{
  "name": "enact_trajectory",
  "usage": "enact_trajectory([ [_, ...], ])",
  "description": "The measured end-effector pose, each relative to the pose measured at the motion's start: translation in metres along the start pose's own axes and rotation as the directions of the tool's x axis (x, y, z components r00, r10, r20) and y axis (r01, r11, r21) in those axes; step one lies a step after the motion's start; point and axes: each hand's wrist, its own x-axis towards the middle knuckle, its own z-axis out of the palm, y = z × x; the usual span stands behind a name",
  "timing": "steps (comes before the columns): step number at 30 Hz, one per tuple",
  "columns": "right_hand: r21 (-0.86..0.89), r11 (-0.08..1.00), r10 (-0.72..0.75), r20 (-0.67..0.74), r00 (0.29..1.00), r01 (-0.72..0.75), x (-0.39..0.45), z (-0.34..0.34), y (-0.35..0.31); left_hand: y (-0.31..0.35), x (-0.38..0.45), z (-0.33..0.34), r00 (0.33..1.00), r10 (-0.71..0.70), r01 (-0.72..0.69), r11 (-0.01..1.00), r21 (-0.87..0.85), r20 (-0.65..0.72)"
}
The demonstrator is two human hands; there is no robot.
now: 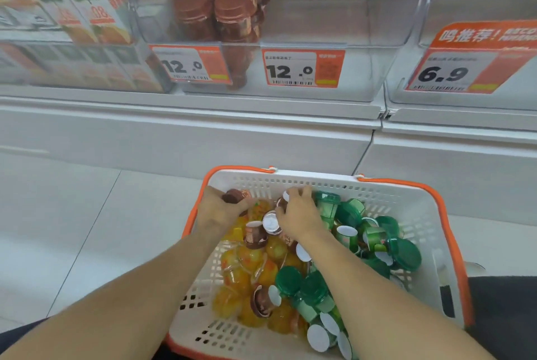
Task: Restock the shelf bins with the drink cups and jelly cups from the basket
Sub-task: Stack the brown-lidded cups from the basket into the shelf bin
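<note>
Head view: a white perforated plastic basket (pixel 401 202) with an orange rim sits on the floor, filled with green-lidded drink cups (pixel 404 255), brown drink cups (pixel 255 236) and glossy orange jelly cups (pixel 232 278). The left hand (pixel 220 208) curls round one brown cup (pixel 232 196); the right hand (pixel 299 214) is bent over another – grip unclear. Above, a clear shelf bin (pixel 334 19) holds brown cups (pixel 229 8).

A shop is shown, most likely a supermarket aisle. Orange price tags (pixel 303 68) with barcodes are fixed on clear shelf bins (pixel 334 25) across the upper frame, cartons (pixel 87 2) are stocked at upper left, and a shopping basket (pixel 430 214) is seen at lower centre.
</note>
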Motion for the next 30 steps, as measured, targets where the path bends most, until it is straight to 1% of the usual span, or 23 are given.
enact_trajectory([
  [3, 0.003, 1.0, 0.023, -0.047, 0.999, -0.023, 0.005, 0.006, 0.004, 0.01, -0.001, -0.03, 0.996, -0.011, -0.001, 0.992, 0.128, 0.093],
  [4, 0.009, 0.999, 0.035, -0.061, 0.997, -0.034, 0.003, 0.009, 0.004, 0.014, -0.006, -0.039, 0.992, -0.006, -0.012, 0.99, 0.142, 0.13],
  [7, 0.048, 0.998, 0.037, -0.095, 0.995, -0.032, 0.0, 0.011, 0.006, 0.031, -0.025, -0.066, 0.969, 0.02, -0.035, 0.998, 0.058, 0.245],
  [10, 0.092, 0.996, 0.006, -0.109, 0.994, 0.004, -0.005, 0.004, 0.007, 0.055, -0.045, -0.091, 0.952, 0.072, -0.063, 0.997, -0.042, 0.298],
  [16, 0.068, 0.996, -0.054, -0.132, 0.99, 0.063, -0.013, -0.002, 0.0, 0.092, -0.078, -0.127, 0.912, 0.18, -0.166, 0.984, -0.069, 0.368],
  [18, -0.039, 0.996, -0.086, -0.069, 0.994, 0.084, -0.013, -0.006, -0.004, 0.1, -0.084, -0.135, 0.907, 0.21, -0.185, 0.977, -0.104, 0.364],
  [20, -0.19, 0.973, -0.128, 0.019, 0.992, 0.13, -0.015, -0.011, -0.007, 0.106, -0.086, -0.142, 0.914, 0.229, -0.188, 0.971, -0.151, 0.335],
  [22, -0.281, 0.948, -0.138, 0.066, 0.988, 0.151, -0.012, -0.014, -0.007, 0.11, -0.084, -0.146, 0.926, 0.23, -0.174, 0.964, -0.2, 0.301],
  [25, -0.279, 0.95, -0.1, 0.166, 0.981, 0.144, -0.006, -0.008, -0.005, 0.107, -0.08, -0.145, 0.935, 0.214, -0.154, 0.963, -0.22, 0.282],
  [27, -0.321, 0.931, -0.095, 0.248, 0.964, 0.174, -0.003, -0.001, -0.006, 0.104, -0.076, -0.143, 0.939, 0.208, -0.15, 0.965, -0.217, 0.274],
  [28, -0.34, 0.924, -0.086, 0.258, 0.962, 0.174, -0.001, 0.002, -0.007, 0.103, -0.073, -0.144, 0.941, 0.207, -0.149, 0.964, -0.219, 0.266],
  [30, -0.335, 0.932, -0.065, 0.232, 0.971, 0.142, 0.002, 0.008, -0.008, 0.103, -0.071, -0.146, 0.948, 0.202, -0.146, 0.963, -0.228, 0.247],
])
